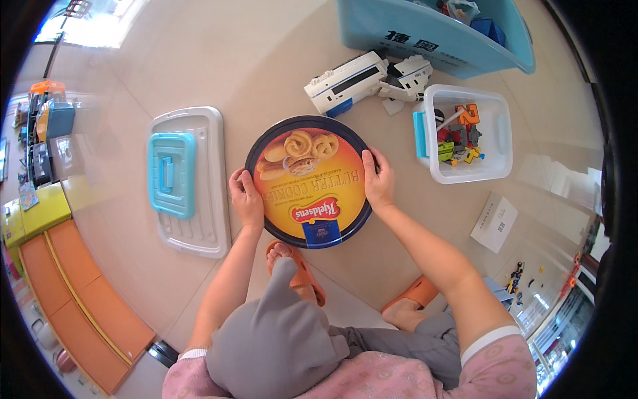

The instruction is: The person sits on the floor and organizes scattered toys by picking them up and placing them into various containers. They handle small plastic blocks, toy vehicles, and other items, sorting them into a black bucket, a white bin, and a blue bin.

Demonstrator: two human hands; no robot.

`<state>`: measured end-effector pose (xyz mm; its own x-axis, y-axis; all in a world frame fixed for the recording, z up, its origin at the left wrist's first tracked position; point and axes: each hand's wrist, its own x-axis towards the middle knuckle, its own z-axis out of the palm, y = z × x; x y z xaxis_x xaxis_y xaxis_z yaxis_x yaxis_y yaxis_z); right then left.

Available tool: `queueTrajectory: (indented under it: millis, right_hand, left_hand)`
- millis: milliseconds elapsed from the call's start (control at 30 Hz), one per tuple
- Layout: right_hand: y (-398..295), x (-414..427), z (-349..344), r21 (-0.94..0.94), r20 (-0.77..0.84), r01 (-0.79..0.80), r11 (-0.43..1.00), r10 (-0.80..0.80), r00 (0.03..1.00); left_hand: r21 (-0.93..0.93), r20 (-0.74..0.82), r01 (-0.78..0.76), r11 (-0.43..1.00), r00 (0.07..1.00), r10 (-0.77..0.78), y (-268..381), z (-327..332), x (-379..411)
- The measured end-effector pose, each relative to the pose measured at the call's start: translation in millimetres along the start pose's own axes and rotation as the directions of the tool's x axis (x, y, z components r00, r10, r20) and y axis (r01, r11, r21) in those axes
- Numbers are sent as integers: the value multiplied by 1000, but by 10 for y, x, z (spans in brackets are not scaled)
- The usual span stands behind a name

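A large round Kjeldsens butter cookie tin with a dark blue rim is held between both hands, its printed lid facing up and upside down to me. My left hand grips the rim on the left side. On the opposite side, my right hand grips the rim with the thumb on top. Beyond the tin lie white toy vehicle parts. A clear plastic box to the right holds several loose toy pieces. What the tin contains is hidden.
A large blue tub with items stands at the far right. On the left, a small turquoise lid rests on a larger whitish lid. A white box lies at right. Orange slippers are on my feet below the tin.
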<state>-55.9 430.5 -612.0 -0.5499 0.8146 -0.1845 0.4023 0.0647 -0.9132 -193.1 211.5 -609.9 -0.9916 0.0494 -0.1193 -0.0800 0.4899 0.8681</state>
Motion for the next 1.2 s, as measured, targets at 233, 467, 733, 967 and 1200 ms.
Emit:
queueTrajectory:
  millis: [233,467,733,967,1200]
  right_hand:
    - [21,14,25,-132,-21,134,982,-138,990]
    - [-81,128,-72,-291,157,115,950,-71,985]
    - [-120,284,-11,-350,156,1,937,57,986]
    - [-84,238,23,-262,125,25,965,8,992]
    - [-51,243,90,-334,85,91,938,-66,994]
  left_hand:
    - [66,-28,-95,993,995,97,11,3,64]
    - [534,233,-257,805,961,151,114,-13,523]
    - [605,305,-250,756,950,70,827,464,519]
    - [584,248,-205,785,966,68,743,478,530]
    - [592,270,-246,768,958,99,736,491,569]
